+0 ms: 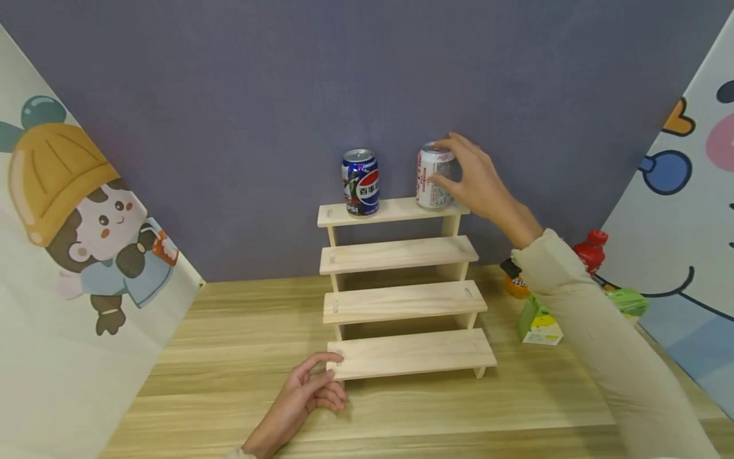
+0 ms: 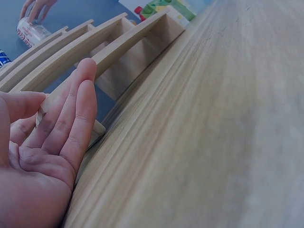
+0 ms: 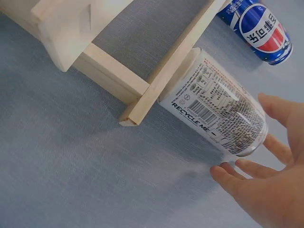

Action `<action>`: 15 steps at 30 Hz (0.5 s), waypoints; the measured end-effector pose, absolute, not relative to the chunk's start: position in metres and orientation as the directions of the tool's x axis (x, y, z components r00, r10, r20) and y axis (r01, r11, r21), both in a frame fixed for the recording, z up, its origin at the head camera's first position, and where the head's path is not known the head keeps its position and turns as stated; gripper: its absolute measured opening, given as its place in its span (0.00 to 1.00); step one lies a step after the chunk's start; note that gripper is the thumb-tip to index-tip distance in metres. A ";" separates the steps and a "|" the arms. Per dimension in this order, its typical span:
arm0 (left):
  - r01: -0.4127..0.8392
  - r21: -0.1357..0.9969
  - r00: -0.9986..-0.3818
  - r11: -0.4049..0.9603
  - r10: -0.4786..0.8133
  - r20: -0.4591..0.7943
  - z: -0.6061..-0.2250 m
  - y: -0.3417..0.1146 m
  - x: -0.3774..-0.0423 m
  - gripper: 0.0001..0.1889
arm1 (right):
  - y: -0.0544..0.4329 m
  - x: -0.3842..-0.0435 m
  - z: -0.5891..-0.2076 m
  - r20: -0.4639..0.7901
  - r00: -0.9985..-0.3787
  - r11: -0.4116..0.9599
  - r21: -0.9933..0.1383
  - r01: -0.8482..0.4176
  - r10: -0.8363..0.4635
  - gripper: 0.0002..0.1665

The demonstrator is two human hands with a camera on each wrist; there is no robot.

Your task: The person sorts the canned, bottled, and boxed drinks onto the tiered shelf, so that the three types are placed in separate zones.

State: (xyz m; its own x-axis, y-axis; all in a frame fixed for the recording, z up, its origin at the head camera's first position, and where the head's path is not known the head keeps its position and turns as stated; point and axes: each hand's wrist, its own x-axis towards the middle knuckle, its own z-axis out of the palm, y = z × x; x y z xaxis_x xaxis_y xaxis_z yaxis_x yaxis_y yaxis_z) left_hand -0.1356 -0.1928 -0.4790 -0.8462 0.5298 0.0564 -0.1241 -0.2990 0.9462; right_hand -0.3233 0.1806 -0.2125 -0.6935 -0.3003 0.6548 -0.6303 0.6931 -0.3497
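A four-step wooden display rack stands against the grey backdrop. On its top step a white soda can with red lettering stands upright at the right end. My right hand holds this can near its top, thumb at the side and fingers at the rim; the right wrist view shows the can's base at the step. To its left stands a blue Pepsi can, apart from the hand. My left hand pinches the left end of the lowest step between thumb and fingers, palm turned partly up in the left wrist view.
Right of the rack, partly behind my right sleeve, are a green carton, an orange bottle and a red bottle. Printed cartoon panels stand at both sides of the wood-grain table.
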 end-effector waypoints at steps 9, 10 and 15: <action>-0.105 0.944 -0.827 -0.313 0.555 0.092 -0.476 -0.193 -0.135 0.19 | 0.189 -0.302 -0.211 0.672 -0.674 0.710 -0.311 -0.632 -0.306 0.34; -0.103 0.944 -0.826 -0.313 0.556 0.095 -0.476 -0.193 -0.135 0.19 | 0.190 -0.300 -0.212 0.678 -0.667 0.709 -0.303 -0.637 -0.309 0.34; -0.100 0.945 -0.825 -0.311 0.557 0.096 -0.476 -0.193 -0.136 0.20 | 0.197 -0.290 -0.214 0.698 -0.643 0.712 -0.274 -0.646 -0.316 0.33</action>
State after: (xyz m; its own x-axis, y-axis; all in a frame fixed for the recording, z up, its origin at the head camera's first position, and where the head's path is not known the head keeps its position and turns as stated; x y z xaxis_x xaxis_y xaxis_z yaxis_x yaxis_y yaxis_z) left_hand -0.1357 -0.1932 -0.4762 -0.8249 0.5570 0.0963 -0.0998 -0.3112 0.9451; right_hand -0.2895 0.1965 -0.2139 -0.6433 -0.3156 0.6976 -0.6465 0.7121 -0.2739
